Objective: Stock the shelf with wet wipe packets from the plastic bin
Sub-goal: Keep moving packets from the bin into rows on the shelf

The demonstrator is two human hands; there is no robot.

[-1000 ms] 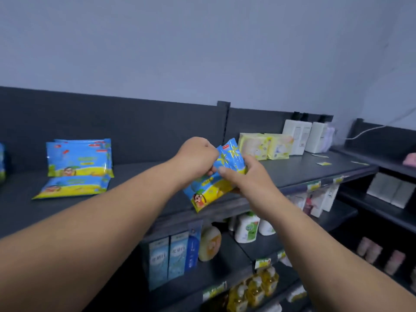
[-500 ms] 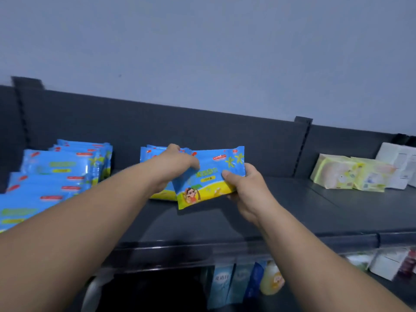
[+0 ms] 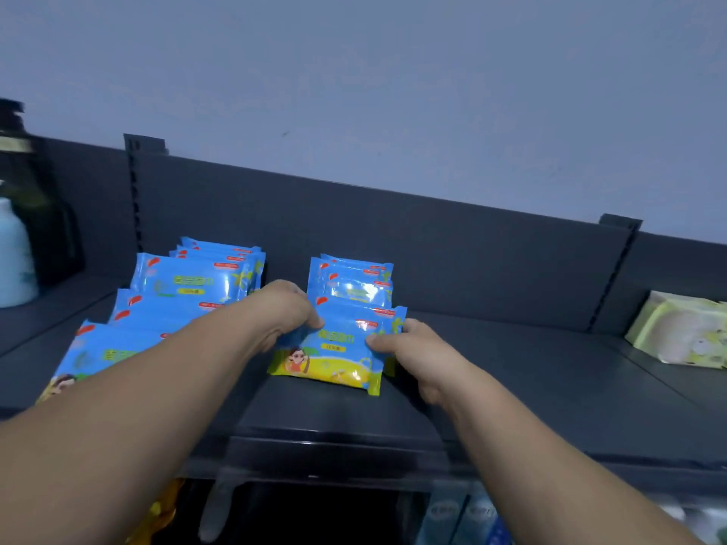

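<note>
Both arms reach forward: left hand (image 3: 289, 312) grips the wet wipe packet (image 3: 334, 354) at its 9 o'clock edge, right hand (image 3: 419, 357) pinches the 3 o'clock edge, fingers (image 3: 314, 322) curled. Packet sits tilted on the dark shelf (image 3: 511, 387), fronting its stack (image 3: 354, 281); more blue packets (image 3: 189, 281) at 9 o'clock.

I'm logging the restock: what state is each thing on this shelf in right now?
Front packet: gripped at both ends, overlapping the row behind.
Left hand: grips the packet's left end.
Right hand: pinches its right end.
Right row: packets shingled front to back.
Left row: longer, shingled likewise.
Pale green packs: lying far right.
Bottle: upright, far left.
</note>
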